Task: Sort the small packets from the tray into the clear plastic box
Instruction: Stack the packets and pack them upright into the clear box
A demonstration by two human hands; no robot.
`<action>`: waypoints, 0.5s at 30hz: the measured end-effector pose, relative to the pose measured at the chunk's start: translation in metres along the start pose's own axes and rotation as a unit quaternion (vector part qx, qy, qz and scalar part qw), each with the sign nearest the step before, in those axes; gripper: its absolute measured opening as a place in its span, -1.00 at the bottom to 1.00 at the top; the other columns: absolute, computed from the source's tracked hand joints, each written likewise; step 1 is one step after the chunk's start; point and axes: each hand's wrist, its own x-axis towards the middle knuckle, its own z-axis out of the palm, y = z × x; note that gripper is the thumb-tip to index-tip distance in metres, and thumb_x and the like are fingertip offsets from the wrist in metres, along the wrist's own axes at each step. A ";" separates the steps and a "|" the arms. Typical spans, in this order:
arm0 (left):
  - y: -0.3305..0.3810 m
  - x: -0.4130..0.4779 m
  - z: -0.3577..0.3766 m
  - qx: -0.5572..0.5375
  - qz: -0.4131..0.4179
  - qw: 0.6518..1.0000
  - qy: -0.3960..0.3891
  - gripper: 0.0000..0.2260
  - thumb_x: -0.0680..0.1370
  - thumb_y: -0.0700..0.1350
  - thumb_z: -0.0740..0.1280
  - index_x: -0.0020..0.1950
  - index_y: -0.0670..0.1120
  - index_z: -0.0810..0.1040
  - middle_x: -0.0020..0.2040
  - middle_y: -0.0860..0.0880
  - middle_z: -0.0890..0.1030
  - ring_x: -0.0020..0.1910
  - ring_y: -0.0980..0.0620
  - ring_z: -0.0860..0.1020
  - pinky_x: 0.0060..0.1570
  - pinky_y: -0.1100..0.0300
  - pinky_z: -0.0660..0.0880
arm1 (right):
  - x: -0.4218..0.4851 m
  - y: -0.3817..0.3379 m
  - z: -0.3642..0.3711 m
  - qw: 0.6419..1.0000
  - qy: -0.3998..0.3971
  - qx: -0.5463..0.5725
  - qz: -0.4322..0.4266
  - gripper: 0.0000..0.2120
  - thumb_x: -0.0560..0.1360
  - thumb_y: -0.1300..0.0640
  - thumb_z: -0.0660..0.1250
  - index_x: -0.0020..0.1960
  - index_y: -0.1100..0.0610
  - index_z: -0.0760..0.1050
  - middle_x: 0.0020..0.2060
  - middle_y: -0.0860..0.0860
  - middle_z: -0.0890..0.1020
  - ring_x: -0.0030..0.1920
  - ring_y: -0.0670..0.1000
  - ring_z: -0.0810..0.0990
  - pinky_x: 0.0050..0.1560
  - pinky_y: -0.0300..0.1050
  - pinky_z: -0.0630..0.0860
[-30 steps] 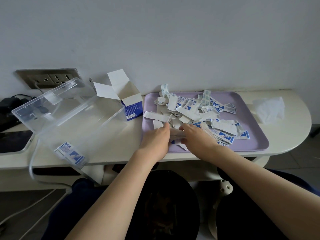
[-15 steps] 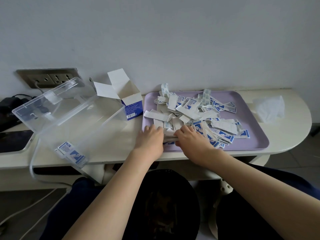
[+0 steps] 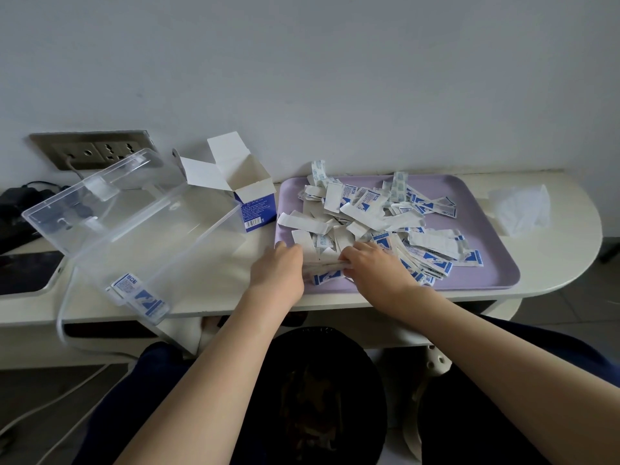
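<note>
A lilac tray (image 3: 483, 236) on the white table holds a loose heap of several small white-and-blue packets (image 3: 375, 213). At the tray's near left corner my left hand (image 3: 278, 268) and my right hand (image 3: 375, 268) face each other, fingers curled, gripping a small stack of packets (image 3: 324, 266) between them. The clear plastic box (image 3: 141, 229) stands open to the left of the tray, its lid tilted back. A few packets (image 3: 141, 295) lie in its near corner.
An open white-and-blue carton (image 3: 250, 196) stands between box and tray. A crumpled white wrapper (image 3: 520, 209) lies at the table's right end. A wall socket (image 3: 94, 152), cables and a dark device (image 3: 23, 273) sit at the left. A dark bin (image 3: 322, 397) stands below the table edge.
Both hands slid slightly away from me along the tray's near left corner, still pressing the small stack of packets together between them.
</note>
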 end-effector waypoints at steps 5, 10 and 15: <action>-0.001 -0.002 -0.002 -0.047 -0.024 0.999 0.002 -0.76 0.54 -0.31 0.18 0.16 -0.14 0.48 0.09 -0.14 0.50 0.00 -0.13 0.52 -0.04 0.07 0.48 | 0.000 -0.001 0.000 1.000 0.006 0.015 0.004 -0.81 0.59 0.18 0.16 0.16 0.14 0.44 0.08 0.04 0.51 0.14 0.06 0.44 0.09 -0.10 0.37; -0.001 0.000 0.001 -0.101 -0.002 0.995 -0.013 -0.77 0.51 -0.31 0.22 0.14 -0.13 0.43 0.06 -0.13 0.51 -0.02 -0.11 0.51 -0.05 0.04 0.51 | 0.001 -0.002 0.001 1.000 0.007 0.013 0.005 -0.82 0.60 0.17 0.14 0.15 0.15 0.46 0.07 0.05 0.51 0.14 0.07 0.43 0.10 -0.10 0.36; -0.007 0.004 0.003 -0.034 0.001 0.999 -0.015 -0.68 0.52 -0.17 0.30 0.25 -0.03 0.35 0.17 -0.06 0.42 0.08 -0.09 0.46 -0.14 0.11 0.37 | -0.001 -0.004 0.002 1.000 0.015 0.005 -0.003 -0.81 0.61 0.14 0.13 0.16 0.13 0.44 0.09 0.05 0.50 0.17 0.08 0.42 0.11 -0.10 0.34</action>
